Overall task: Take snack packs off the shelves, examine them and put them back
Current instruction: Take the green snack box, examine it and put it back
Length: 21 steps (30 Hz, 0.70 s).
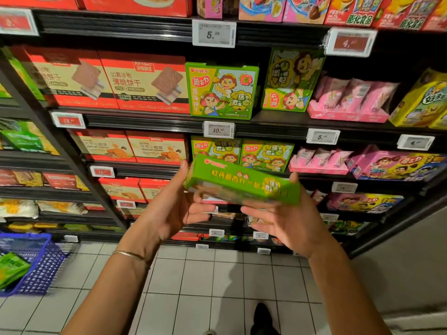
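Bright, even store lighting from above, deep shadow beneath the black metal shelves (145,120), motion blur on the green cardboard snack box (242,184), wide-angle bowing and softness at frame edges.

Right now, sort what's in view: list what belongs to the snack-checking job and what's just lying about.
Job: green box, held between left hand and right hand; matching green boxes on the shelf.
Lying about: blue basket; price tag; black shoe.
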Motion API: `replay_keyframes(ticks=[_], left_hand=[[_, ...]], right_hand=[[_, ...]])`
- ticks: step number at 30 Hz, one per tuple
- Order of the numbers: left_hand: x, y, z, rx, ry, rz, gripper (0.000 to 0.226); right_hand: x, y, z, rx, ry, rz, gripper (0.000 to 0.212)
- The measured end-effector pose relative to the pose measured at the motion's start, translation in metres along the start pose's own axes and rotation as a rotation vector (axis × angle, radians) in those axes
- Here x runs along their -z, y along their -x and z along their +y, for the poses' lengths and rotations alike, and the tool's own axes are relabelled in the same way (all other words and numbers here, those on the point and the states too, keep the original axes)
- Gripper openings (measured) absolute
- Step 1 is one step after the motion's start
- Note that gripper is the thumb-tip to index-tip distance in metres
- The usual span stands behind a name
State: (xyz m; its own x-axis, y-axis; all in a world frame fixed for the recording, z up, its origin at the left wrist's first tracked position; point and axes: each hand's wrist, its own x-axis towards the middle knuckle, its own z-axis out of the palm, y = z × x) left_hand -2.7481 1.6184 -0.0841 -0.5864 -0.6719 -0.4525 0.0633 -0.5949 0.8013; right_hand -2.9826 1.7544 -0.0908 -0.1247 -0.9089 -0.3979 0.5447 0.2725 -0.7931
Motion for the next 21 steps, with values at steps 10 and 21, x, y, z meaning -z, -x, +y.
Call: replay_keyframes(ticks=[10,21], left_hand=[[-0.027,0.016,0.020,-0.356,-0.177,0.016,0.056],[-0.048,0.027,-0.007,-0.445,-0.550,-0.215,0.071]], right_hand=[[-0.016,-0.005,0.039,-0.132,0.083,-0.083,0.043],[-0.020,-0.011,0.036,0.092,-0.028,0.170,0.031]])
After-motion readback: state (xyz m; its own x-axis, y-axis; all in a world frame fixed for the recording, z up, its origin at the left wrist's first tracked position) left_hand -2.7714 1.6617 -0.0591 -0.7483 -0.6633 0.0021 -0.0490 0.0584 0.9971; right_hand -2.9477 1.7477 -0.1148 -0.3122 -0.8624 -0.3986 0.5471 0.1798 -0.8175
